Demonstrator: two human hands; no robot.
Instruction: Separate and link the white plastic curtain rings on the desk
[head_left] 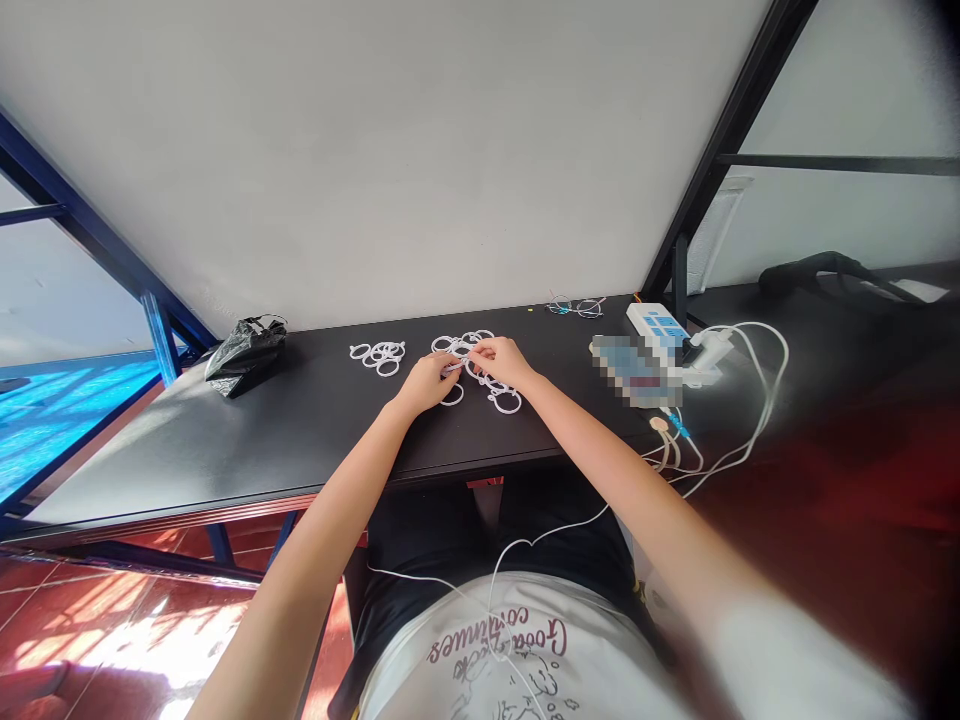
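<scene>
My left hand (427,382) and my right hand (504,362) meet over a pile of white plastic rings (480,372) on the black table (300,430). Both hands are closed in a pinch on a white ring (454,368) held between them just above the pile. More linked white rings (507,402) lie under and in front of my right hand. A smaller separate cluster of white rings (379,355) lies to the left of the hands, untouched.
A crumpled black bag (246,352) sits at the table's left rear. Glasses (576,306) lie near the wall. A white power strip (660,325) with plugs and white cables (750,400) occupies the right. White wall behind; red tiled floor below.
</scene>
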